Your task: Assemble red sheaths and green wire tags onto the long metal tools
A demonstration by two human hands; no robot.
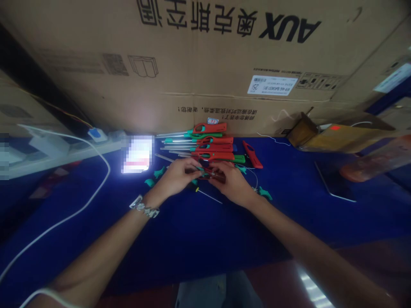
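My left hand (184, 172) has its thumb and forefinger pinched at the left end of a small assembly at the table's middle. A green bit shows at those fingertips. My right hand (229, 177) is closed around the assembly's dark red lighter handle (217, 175); fingers cover much of it. Just beyond both hands lies a pile of long-nosed lighters (212, 147) with red and green handles, their metal tubes pointing left. Loose green trigger pieces (159, 172) are scattered about. A thin metal rod with a yellow end (208, 195) rests nearer me. To the right is a red handle shell (252, 155).
A large cardboard box (192, 85) stands upright behind the blue table (180, 239). A brightly glowing screen (138, 154) is at left, near a white cable (96, 192). On the right are a dark phone-like slab (334, 182), a bottle (372, 160) and an opened carton (340, 134).
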